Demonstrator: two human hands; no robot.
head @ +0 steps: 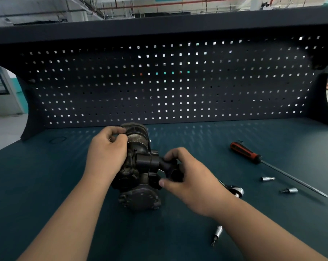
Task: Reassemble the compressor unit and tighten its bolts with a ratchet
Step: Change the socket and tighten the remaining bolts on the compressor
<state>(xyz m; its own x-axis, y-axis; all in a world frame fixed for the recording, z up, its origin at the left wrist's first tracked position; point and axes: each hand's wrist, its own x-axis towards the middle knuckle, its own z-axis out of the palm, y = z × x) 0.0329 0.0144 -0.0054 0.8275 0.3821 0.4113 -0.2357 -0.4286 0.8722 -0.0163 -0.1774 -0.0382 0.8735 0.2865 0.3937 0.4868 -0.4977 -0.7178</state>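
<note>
A loose bit [217,234] is lying nearest, beside the right forearm [257,225]: a sweep could knock it away. The right hand [189,178] is curling round a black fitting [164,163] on the compressor unit [138,185], which is standing on the workbench [46,176]. The left hand [106,153] is gripping its upper housing. Poor seating is risking cross-threaded bolts. The ratchet [237,192] is lying beyond.

Dark grey compressor [138,170]; teal bench [46,176], red-black screwdriver [246,152], square-holed dark pegboard [170,81]

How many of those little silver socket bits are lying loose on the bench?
3. The far socket and middle socket lie beside the screwdriver shaft; the near socket lies by the right forearm. Arms could hide others.
</note>
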